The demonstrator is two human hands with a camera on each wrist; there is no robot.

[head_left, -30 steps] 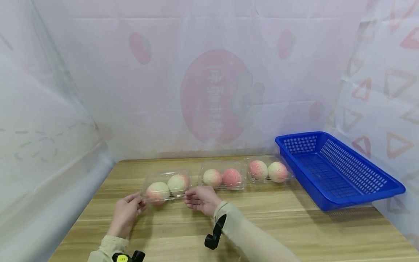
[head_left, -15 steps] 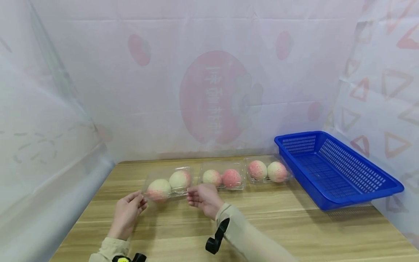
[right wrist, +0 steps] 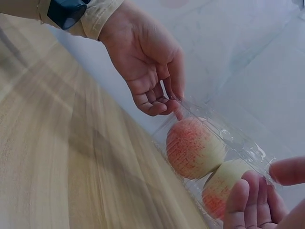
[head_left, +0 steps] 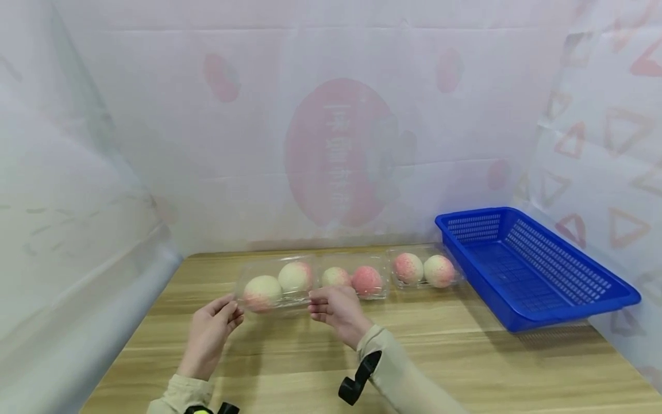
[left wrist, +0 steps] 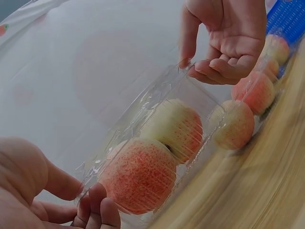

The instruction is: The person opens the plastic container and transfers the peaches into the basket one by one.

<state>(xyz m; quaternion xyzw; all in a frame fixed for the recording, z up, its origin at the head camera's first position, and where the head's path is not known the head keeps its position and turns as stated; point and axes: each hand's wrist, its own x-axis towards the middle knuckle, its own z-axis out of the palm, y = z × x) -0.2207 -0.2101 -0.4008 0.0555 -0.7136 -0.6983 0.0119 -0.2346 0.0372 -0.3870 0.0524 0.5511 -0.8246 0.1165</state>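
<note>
A clear plastic clamshell box [head_left: 279,263] with two cream-and-pink peaches in it hangs between both hands. My left hand [head_left: 211,330] pinches its near left corner between thumb and fingers. At the near right corner, my right hand [head_left: 338,313] pinches the rim the same way. In the left wrist view the box is tilted, and the nearer peach [left wrist: 140,176] shows a speckled red side. The box appears raised off the wooden table. Just right of it, partly behind my right hand, sits a second clear box with a cream peach [head_left: 336,278] and a pinker peach [head_left: 366,280].
A third clear box with two peaches [head_left: 439,271] lies farther right, against a blue slotted basket [head_left: 517,313]. The basket holds nothing visible. Pale printed sheeting [head_left: 233,172] walls the back and sides of the wooden table [head_left: 289,374].
Both hands have carried the held box to the right and slightly toward the back, close to the second box. The other boxes and the basket have stayed put.
</note>
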